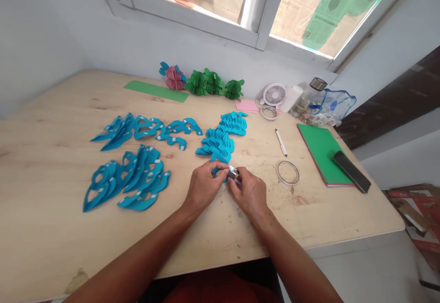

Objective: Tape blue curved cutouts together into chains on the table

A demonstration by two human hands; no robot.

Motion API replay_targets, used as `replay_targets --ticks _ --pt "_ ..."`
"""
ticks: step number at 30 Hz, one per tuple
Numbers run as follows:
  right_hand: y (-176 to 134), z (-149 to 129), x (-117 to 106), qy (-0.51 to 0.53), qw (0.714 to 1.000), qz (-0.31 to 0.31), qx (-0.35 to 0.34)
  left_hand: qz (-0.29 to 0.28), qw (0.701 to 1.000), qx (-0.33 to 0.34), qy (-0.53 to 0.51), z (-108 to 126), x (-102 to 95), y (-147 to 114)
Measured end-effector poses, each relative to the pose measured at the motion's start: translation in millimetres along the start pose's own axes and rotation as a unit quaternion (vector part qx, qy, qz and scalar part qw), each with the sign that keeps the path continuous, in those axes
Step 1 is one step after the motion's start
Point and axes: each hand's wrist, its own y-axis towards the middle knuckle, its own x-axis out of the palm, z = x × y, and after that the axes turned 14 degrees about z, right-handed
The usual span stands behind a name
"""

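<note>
Both hands are close together near the middle of the table. My left hand [206, 181] is closed, its thumb and fingers pinching a blue paper cutout [215, 172] that is mostly covered by the fingers. In my right hand [251, 190], also closed, is a small shiny silver and dark tool [233, 173], its tip at the left fingertips; its exact kind is hard to make out. Just beyond the hands lies a fanned row of blue paper cutouts [216, 142]. To the left are more curved blue paper cutouts [137, 179], several bearing small white squares.
Tape rolls [288, 173] and a white pen [281, 142] lie right of the hands. Farther right is a green notebook [318, 151] with a phone [350, 171] on it. Along the wall stand green paper ornaments [213, 83], a small fan [274, 94] and a bottle [311, 94].
</note>
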Motion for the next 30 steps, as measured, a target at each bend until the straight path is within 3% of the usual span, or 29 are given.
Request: replay_targets --ticks 9,30 --pt "-0.2 0.8 1.1 -0.006 1.0 0.006 -0.004 0.007 0.997 0.057 0.042 4.7 -1.9 -2.1" --pt "-0.4 -1.3 1.1 0.004 1.0 -0.008 -0.004 0.026 0.994 0.085 0.058 9.2 -2.1 -2.7"
